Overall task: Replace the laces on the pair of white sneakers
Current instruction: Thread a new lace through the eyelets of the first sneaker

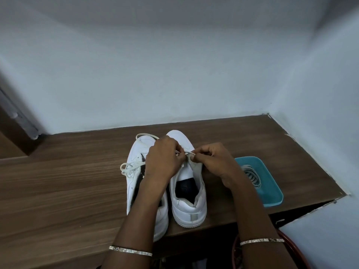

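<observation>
Two white sneakers stand side by side on the wooden table (58, 181), toes pointing away from me. The left sneaker (136, 158) has a loose cream lace (129, 168) lying over it and trailing past its toe. The right sneaker (187, 202) has its tongue area open. Over its eyelets my left hand (164, 158) pinches a white lace end (185, 153), and my right hand (211, 162) pinches the eyelet flap beside it. Fingertips of both hands nearly meet there. The lower eyelets are hidden by my hands.
A teal tray (272, 195) to the right of the sneakers holds coiled laces (250, 174). Pale walls close the table at the back and right. The table's near edge runs just under the sneaker heels. A red-rimmed object (297, 247) sits below at bottom right.
</observation>
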